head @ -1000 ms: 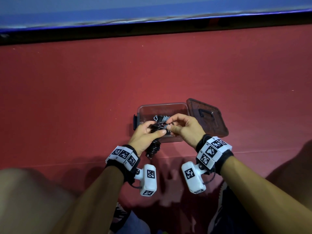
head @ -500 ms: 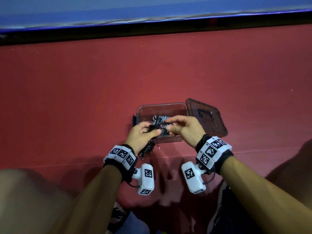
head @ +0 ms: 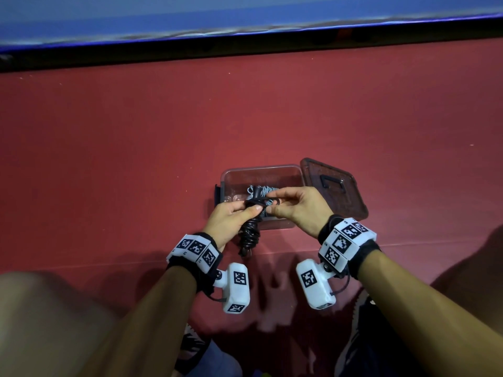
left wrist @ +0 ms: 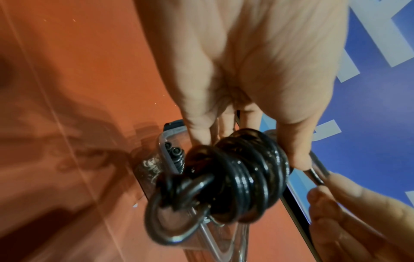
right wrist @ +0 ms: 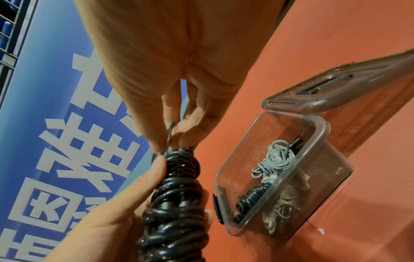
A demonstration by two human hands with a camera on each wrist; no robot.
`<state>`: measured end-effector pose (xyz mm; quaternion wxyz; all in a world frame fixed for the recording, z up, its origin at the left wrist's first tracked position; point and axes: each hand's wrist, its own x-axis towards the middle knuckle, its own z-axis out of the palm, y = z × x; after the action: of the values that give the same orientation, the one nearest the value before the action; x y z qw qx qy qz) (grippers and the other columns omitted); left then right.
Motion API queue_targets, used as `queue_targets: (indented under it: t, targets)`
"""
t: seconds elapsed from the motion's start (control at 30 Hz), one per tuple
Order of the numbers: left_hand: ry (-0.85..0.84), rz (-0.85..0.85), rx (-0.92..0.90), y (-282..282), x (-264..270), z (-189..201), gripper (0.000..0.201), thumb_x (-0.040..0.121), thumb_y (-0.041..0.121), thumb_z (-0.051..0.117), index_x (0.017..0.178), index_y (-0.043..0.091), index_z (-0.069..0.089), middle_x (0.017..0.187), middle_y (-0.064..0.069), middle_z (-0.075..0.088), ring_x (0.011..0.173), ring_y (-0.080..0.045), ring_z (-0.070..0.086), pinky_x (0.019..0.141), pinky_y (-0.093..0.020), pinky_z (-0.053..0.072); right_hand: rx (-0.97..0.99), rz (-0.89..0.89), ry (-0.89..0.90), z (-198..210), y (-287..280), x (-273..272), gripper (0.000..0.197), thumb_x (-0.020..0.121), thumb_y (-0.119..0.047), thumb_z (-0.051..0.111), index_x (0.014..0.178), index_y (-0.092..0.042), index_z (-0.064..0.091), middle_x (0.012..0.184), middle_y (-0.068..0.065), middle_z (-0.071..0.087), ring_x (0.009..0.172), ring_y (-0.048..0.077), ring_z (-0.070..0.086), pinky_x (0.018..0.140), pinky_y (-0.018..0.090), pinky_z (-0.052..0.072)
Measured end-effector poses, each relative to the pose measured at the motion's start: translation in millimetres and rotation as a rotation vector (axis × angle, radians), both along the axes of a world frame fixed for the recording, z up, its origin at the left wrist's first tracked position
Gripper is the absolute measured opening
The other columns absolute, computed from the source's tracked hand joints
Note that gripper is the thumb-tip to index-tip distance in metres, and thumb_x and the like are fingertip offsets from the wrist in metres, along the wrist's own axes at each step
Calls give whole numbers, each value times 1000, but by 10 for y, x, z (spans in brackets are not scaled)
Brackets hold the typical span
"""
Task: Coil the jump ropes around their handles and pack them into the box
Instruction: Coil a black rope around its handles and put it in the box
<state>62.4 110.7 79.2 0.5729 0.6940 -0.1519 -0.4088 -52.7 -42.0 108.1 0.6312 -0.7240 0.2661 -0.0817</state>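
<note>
The left hand [head: 231, 217] grips the glossy black coiled jump rope [head: 251, 229] above the clear plastic box [head: 261, 170] on the red floor [head: 136, 159]; the right hand [head: 299, 208] pinches its loose end. The springy, slick cord probably wants holding mid-bundle.

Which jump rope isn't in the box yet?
The black jump rope, gripped by the left hand while the right hand pinches its loose end. The grey rope already lies inside the box.
</note>
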Motion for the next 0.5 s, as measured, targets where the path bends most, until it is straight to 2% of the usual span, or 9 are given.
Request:
queue_targets:
  t: [0.07,0.13,0.3,0.4,0.5]
  targets:
    - [35,-16,-17,12,-3,18,25,94,21,70,117,12,74,110,-6,77,111,-20,71,103,-36,51,-23,-11,-12,-1,4,-8,19,83,-9,79,101,-12,76,77,9,72,69,15,64,78,33,58]
    - [92,-22,-50,16,-8,49,26,96,17,67,121,11,72,114,-9,76,114,-24,69,103,-37,51,-17,-21,-32,12,18,-12,10,87,-11,75,96,-16,76,74,6,72,68,16,65,77,35,58]
    - [142,-43,-112,25,-20,95,31,97,5,62,127,6,67,118,-15,73,116,-29,68,103,-36,52,101,-70,-40,53,38,-2,10,94,-8,67,88,-6,74,65,3,66,56,11,63,62,22,57]
    - [137,-35,-132,24,-39,103,31,95,1,63,125,4,68,118,-18,73,117,-33,67,106,-40,51,159,-115,-33,63,20,-2,16,95,-7,65,80,-3,70,66,9,65,52,12,62,56,22,56]
    - [131,-11,-150,24,-34,99,30,94,1,63,124,5,69,118,-19,72,118,-36,66,106,-43,50,196,-123,-23,71,22,-4,14,93,-5,66,82,1,70,67,13,65,52,13,61,55,22,55]
